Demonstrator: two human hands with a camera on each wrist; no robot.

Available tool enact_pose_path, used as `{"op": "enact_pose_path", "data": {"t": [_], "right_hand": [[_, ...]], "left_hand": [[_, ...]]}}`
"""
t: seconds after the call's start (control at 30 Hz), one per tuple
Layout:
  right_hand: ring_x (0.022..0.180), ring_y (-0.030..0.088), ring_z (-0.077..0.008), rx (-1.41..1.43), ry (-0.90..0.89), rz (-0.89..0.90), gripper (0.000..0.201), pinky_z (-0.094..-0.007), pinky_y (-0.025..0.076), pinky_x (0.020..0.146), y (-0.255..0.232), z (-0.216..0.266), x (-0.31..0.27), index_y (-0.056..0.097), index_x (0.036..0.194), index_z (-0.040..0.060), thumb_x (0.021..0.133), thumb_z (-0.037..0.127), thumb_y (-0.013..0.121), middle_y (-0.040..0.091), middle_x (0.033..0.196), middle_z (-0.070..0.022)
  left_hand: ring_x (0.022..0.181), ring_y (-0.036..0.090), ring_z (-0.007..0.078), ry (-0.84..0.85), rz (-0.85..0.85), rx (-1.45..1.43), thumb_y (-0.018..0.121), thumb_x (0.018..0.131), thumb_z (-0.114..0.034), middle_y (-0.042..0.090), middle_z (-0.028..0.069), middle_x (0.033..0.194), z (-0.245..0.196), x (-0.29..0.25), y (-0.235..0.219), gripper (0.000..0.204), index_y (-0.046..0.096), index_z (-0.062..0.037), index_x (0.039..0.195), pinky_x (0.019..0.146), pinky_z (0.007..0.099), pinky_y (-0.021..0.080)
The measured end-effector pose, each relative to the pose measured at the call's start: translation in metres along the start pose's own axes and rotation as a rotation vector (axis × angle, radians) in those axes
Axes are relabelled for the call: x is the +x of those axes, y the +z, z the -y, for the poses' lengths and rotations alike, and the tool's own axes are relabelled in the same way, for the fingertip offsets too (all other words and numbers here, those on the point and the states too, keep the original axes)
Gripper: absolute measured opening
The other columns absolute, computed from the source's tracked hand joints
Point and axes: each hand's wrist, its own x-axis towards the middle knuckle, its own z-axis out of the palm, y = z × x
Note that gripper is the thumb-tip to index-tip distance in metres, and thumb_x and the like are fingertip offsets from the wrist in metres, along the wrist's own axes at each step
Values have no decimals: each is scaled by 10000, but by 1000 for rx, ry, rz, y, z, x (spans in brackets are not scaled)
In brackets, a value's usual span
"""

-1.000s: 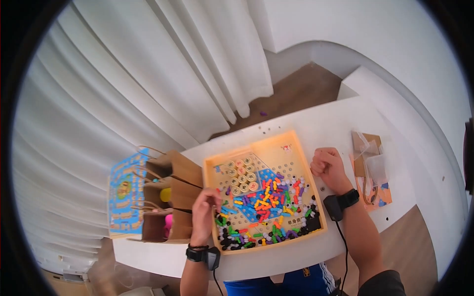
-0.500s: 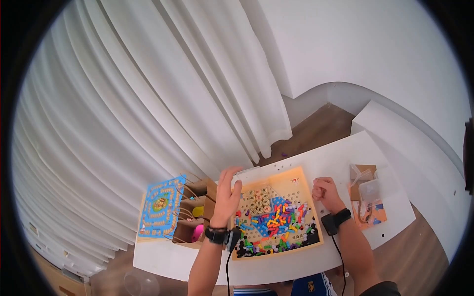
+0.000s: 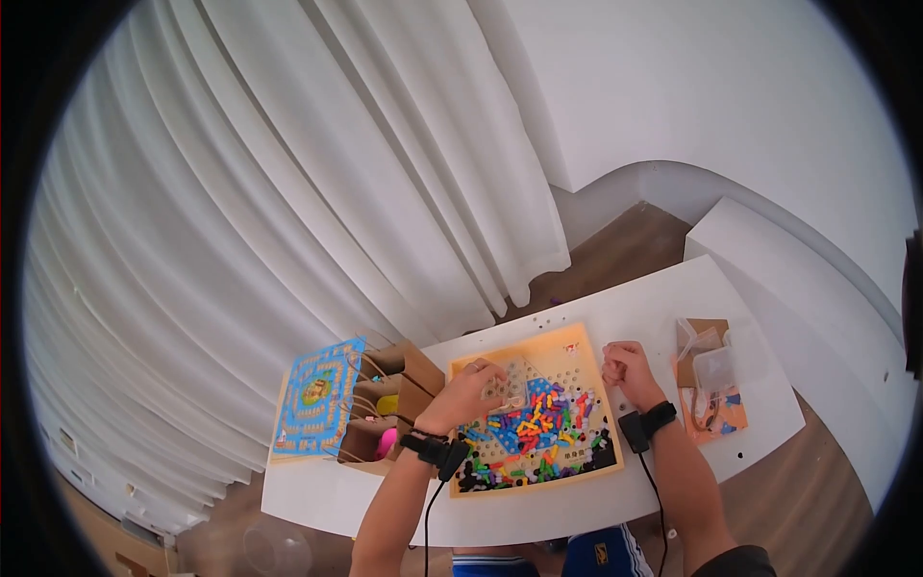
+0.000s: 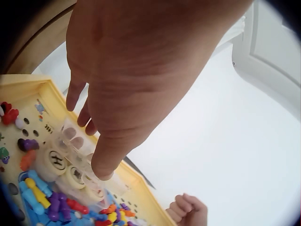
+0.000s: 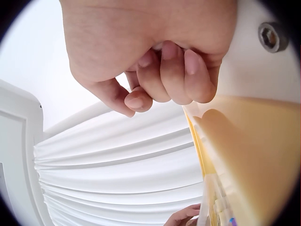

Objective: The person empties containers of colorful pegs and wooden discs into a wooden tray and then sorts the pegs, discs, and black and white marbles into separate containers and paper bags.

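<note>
In the head view my left hand (image 3: 466, 396) reaches over the wooden tray (image 3: 615, 423) to a clear plastic case (image 3: 514, 387). Its thumb and fingers lie on either side of the case in the left wrist view, where my hand (image 4: 127, 75) grips the clear plastic (image 4: 77, 160) around round character pieces (image 4: 56, 161). Beside the tray's right edge, my right hand (image 3: 630, 370) is curled; the right wrist view shows the bent fingers (image 5: 171, 80) with a whitish bit by the palm, too little to identify. Many coloured pegs (image 3: 543, 418) lie in the tray.
Brown paper bags (image 3: 413, 370) and a blue printed board (image 3: 317, 394) stand left of the tray. At the right are clear plastic containers (image 3: 714, 367) on an orange sheet (image 3: 735, 413). A bolt (image 5: 272, 36) lies on the white table (image 3: 673, 288). Curtains hang beyond.
My left hand has gone from the tray's left edge, up towards the far left corner, then back onto the clear case. My right hand remains curled beside the tray. The head view has shifted.
</note>
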Motion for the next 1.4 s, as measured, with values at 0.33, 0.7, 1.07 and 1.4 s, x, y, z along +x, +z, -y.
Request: {"op": "enact_pose_path", "data": {"t": [0.33,0.7,1.07,1.4], "right_hand": [[439,275,-82,-52,-2,-13,395,-292,217,469,5,-5,-1,482,629,80,984,172,631,343,521,41],[430,280,-78,-68,-21,8,374,-283,228,462,4,1,-2,505,648,70,987,175,626,351,516,45],[442,291,-86,-68,-11,24,342,-287,243,473,0,0,0,533,664,66,970,169,643,357,519,39],[465,300,-46,-59,-18,33,309,-263,222,472,1,-1,-2,561,703,64,982,170,642,398,568,52]], "left_hand": [[1204,568,442,144,15,263,795,805,-147,556,206,1269,24,13,16,285,590,-79,991,1010,475,493],[1224,584,391,153,30,658,838,703,-455,656,205,1199,14,26,21,539,675,-104,1079,1051,489,480],[1107,625,378,196,125,652,811,691,-484,660,180,1095,11,36,9,601,664,-59,1089,1000,467,486],[1070,616,371,200,58,579,828,643,-420,636,142,1030,6,26,5,483,567,-99,894,967,481,463]]}}
